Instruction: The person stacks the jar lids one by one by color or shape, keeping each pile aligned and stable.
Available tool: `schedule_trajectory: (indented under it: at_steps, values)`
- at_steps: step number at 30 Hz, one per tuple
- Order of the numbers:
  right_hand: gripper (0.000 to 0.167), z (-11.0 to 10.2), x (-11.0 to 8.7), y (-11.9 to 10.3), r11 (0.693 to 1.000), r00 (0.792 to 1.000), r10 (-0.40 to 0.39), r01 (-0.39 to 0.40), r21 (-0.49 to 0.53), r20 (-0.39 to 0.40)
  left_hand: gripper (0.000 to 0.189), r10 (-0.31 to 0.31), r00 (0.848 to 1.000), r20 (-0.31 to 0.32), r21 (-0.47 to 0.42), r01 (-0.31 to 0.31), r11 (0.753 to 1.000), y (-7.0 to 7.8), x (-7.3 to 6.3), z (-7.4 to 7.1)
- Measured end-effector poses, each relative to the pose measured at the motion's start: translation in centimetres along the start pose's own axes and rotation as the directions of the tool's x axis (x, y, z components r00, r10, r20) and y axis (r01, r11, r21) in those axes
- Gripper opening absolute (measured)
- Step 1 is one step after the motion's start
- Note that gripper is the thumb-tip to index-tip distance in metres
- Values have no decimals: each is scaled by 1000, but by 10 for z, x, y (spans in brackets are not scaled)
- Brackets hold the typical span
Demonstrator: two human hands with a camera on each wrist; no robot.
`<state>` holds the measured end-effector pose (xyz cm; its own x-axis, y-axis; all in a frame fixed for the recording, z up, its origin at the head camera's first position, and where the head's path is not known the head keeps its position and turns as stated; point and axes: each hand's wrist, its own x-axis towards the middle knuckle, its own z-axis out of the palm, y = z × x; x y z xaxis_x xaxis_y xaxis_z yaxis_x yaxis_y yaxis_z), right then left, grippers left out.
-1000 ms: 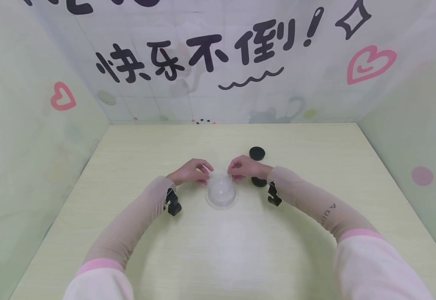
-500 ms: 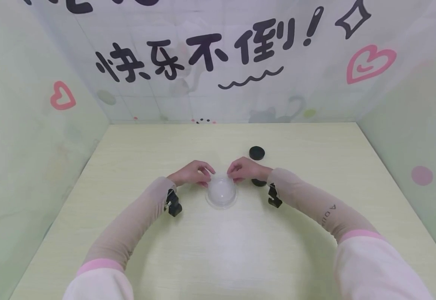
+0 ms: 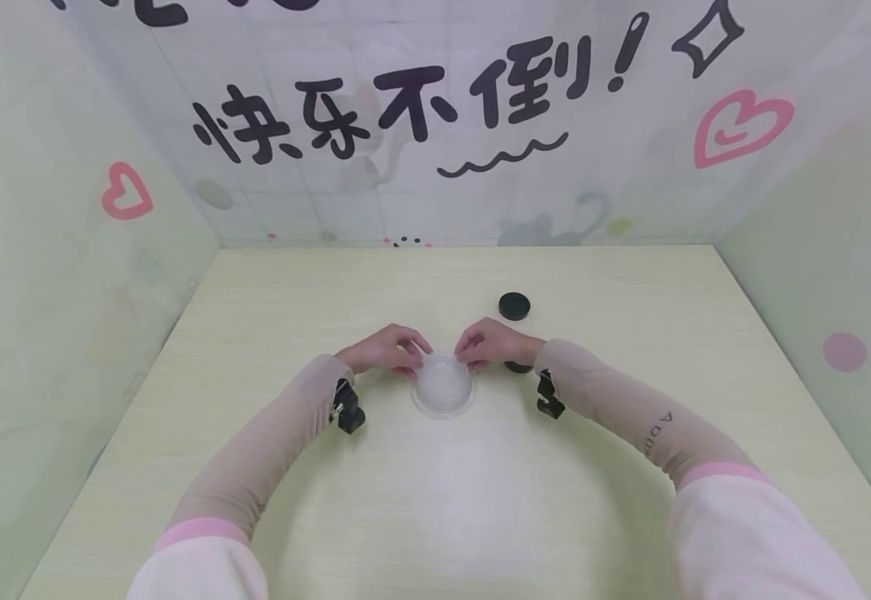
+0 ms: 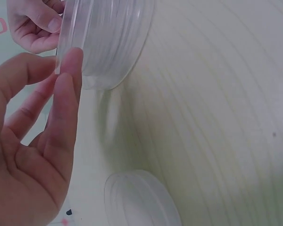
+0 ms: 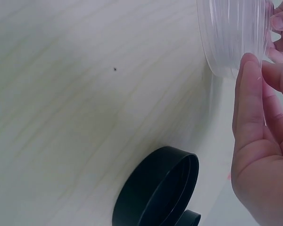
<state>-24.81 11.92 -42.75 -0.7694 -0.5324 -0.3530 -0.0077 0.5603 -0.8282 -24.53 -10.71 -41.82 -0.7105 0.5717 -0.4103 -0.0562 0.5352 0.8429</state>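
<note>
A stack of clear round plastic containers [image 3: 444,387] with ribbed sides sits mid-table in the head view. At its top is a thin clear disc-like piece [image 4: 66,33], held from both sides. My left hand [image 3: 390,348] pinches its rim between thumb and fingers. Opposite, my right hand [image 3: 493,340] pinches the rim likewise, its fingertips [image 5: 249,70] against the clear plastic. The piece's exact kind is hard to tell through the transparency. Beside the left hand in the left wrist view, another clear round plastic piece [image 4: 141,202] lies on the table.
Two round black lids lie near the right hand: one farther back [image 3: 514,306], and a nearer one [image 3: 519,367] partly covered by that hand. The pale wooden tabletop [image 3: 450,508] meets printed cloth walls [image 3: 405,200] at the back and sides.
Both hands have come slightly down and toward me, bringing the pinched clear piece down against the stack. The stack and black lids have stayed in place.
</note>
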Motion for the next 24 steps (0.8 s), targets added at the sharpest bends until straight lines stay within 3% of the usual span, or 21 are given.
schedule_trajectory:
  at_steps: [24]
  values:
    - [15,1,-3,2,999,999,-40,40,-6,14,29,-2,1000,16,27,2,1000,-2,-2,-2]
